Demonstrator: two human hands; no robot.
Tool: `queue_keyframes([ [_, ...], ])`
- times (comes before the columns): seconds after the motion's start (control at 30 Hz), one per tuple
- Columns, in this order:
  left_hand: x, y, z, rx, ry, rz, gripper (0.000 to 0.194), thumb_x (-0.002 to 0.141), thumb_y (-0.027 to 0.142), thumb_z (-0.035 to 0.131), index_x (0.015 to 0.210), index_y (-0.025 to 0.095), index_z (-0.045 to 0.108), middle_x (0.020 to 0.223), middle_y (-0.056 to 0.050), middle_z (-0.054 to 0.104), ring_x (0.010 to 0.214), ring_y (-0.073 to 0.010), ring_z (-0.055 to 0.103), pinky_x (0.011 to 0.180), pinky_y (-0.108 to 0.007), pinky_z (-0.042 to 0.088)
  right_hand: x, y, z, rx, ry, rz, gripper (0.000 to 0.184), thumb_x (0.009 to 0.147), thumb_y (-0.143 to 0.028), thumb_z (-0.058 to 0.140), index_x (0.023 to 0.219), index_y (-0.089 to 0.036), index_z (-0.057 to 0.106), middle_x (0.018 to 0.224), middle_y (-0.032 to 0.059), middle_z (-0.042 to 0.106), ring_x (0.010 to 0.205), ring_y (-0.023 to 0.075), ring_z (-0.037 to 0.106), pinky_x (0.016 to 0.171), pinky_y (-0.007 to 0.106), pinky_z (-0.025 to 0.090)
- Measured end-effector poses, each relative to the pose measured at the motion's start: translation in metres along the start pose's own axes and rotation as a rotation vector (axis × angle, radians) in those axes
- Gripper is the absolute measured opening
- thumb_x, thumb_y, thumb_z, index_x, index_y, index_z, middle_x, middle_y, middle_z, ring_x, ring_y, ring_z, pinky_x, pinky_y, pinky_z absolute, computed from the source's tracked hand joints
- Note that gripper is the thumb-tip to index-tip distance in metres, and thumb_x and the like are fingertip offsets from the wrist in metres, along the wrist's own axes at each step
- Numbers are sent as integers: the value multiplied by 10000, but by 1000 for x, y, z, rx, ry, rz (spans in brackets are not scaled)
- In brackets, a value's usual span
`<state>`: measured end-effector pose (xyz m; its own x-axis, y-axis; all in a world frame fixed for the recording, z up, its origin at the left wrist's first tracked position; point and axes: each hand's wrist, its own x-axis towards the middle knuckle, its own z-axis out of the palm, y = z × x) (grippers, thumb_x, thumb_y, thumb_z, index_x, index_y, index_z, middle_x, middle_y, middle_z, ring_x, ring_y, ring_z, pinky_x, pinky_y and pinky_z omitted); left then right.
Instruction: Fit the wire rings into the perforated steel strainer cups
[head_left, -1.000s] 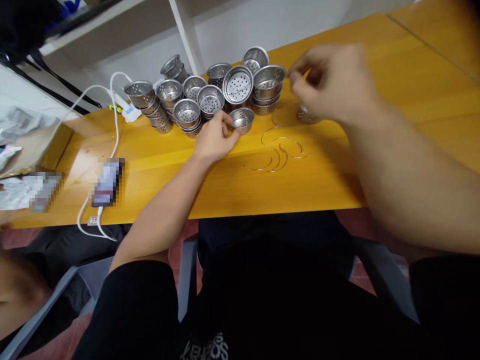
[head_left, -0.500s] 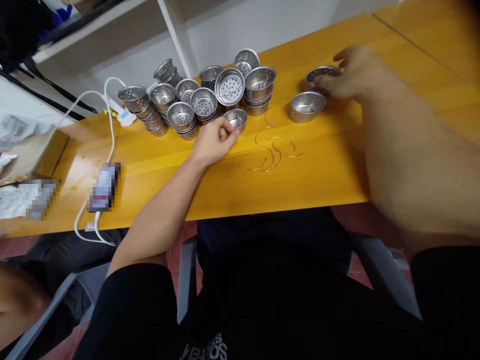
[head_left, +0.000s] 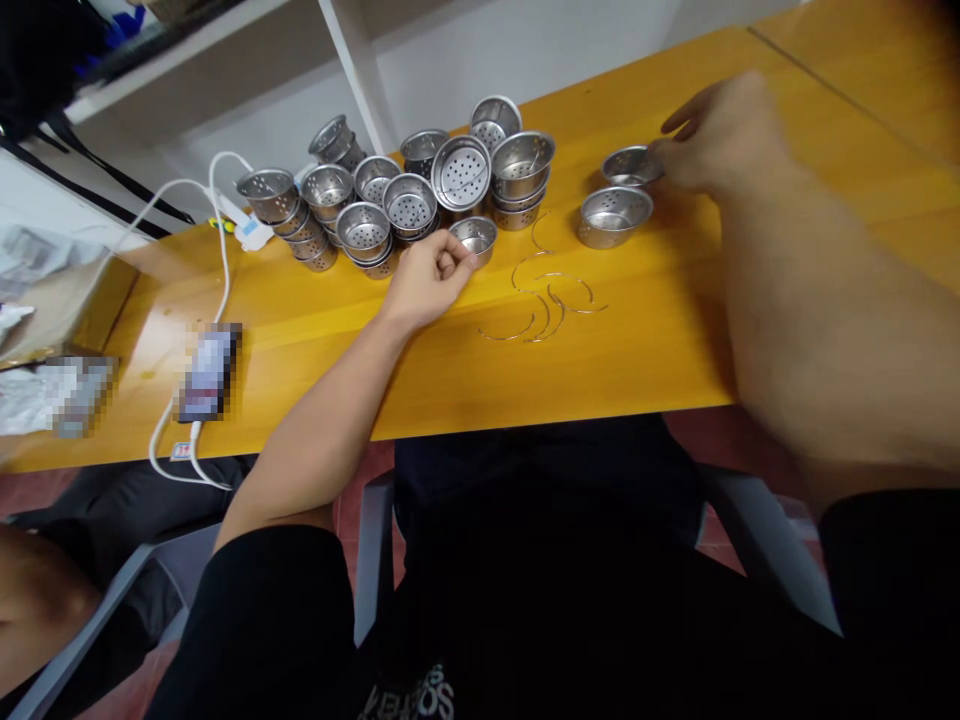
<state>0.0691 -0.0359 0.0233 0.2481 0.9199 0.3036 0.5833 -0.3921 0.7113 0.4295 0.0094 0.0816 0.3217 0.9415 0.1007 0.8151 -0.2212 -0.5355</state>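
My left hand is closed, thumb and index finger pinched at the near edge of a small metal cup on the table. My right hand, slightly blurred, has its fingers apart at the right rim of another metal cup. Just in front of that cup stands an upright metal cup. Several thin curved wires lie on the table between my hands. Left of them are stacked perforated metal cups, one of them tilted towards me.
A phone with white cables lies on the table at the left. Beyond it are a cardboard box and plastic bags. A white shelf stands behind the table. Another person's leg shows at lower left.
The cup at my right hand has shifted left and towards me, beside the upright cup. My right hand has drawn back slightly to the right of it. My left hand stays in place.
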Motion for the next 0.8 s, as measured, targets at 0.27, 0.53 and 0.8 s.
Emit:
queue_keyframes([
  [0.27,-2,-16,9,-49,-5,148,87,1190,217,856,1199,246,774,820,42,621,697,-130,577,725,-307,502,14,-2,0,78,341,-302,414,1256,133,604,1615,128,811,1636,359,831,1560,327,828,1231,359,614],
  [0.53,1,-33,16,32,-32,437,1046,1116,776,959,1914,351,433,1878,-179,657,1776,-429,718,1458,-624,646,-62,-49,28,381,-248,-793,144,1235,-254,808,1359,-279,877,1305,129,906,1066,324,827,978,486,683],
  [0.8,1,-29,12,-26,51,298,989,1004,832,1057,1755,344,638,1762,-154,756,1703,-414,770,1473,-607,633,-60,-48,15,9,-487,-720,373,1315,-427,553,1564,-280,789,1581,195,860,1352,411,825,1263,557,647],
])
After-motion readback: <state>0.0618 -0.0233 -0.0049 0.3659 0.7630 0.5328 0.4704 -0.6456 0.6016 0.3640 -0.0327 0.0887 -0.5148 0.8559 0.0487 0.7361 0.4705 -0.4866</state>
